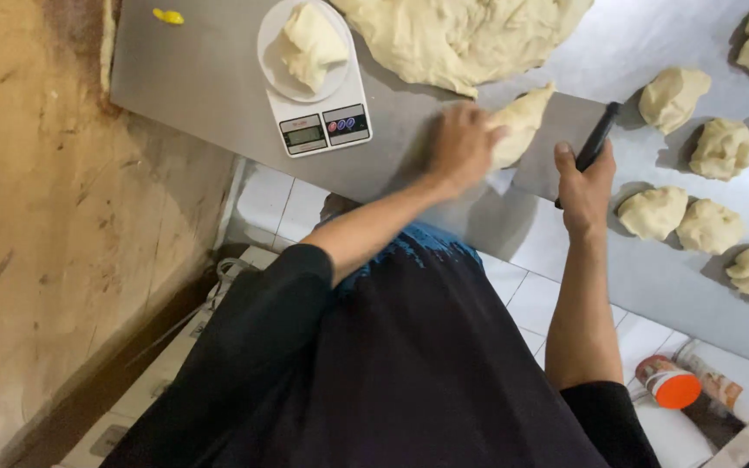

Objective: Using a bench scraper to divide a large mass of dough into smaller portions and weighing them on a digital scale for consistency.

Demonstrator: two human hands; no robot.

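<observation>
My left hand (pixel 461 147) grips a wedge of pale dough (pixel 522 121) at the near edge of the steel table (pixel 192 78). My right hand (pixel 584 186) holds the black handle of a flat metal dough scraper (pixel 565 143), whose blade stands against that wedge. A large dough mass (pixel 461 35) lies just beyond. A white kitchen scale (pixel 314 74) to the left carries one dough lump (pixel 309 43) on its round platter.
Several rounded dough portions (pixel 674 95) lie on the table's right side. A small yellow bit (pixel 168 16) sits at the far left. Below are white floor tiles (pixel 530 299), an orange-capped container (pixel 669 381), a bag, and a brown wall (pixel 36 217) at left.
</observation>
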